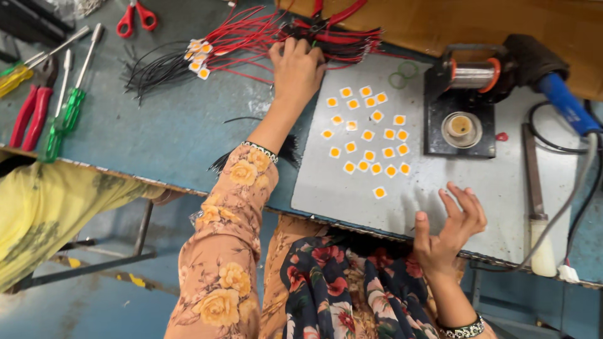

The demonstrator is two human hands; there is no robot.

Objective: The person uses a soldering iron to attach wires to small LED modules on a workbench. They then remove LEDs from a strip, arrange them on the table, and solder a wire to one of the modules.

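The left hand (296,70) is stretched far forward over the desk (169,125), its fingers curled down into a bundle of red wires (251,34); the fingertips are buried among the strands, so whether they actually pinch one cannot be told. The right hand (447,231) hovers at the near edge of the desk with palm up and fingers spread loosely apart, holding nothing. Between the two hands, on a pale grey mat (352,194), lies a loose scatter of small white squares with orange centres (369,135), the closest of them just beside the right hand's fingertips. The red wires fan out at the far side of the desk, several ending in the same small squares (197,58), and a bunch of black wires (154,69) spreads out beside them. Right of the squares stands a black soldering stand (458,129) with a spool of solder (472,74) and a round tin, and a blue-handled soldering iron (565,103) lies at its far side with its cable trailing down. At the far left of the desk lie green-handled screwdrivers (66,116), red-handled pliers (28,116) and red-handled scissors (135,17). A yellow sleeve (56,201) of another person shows at the left edge.
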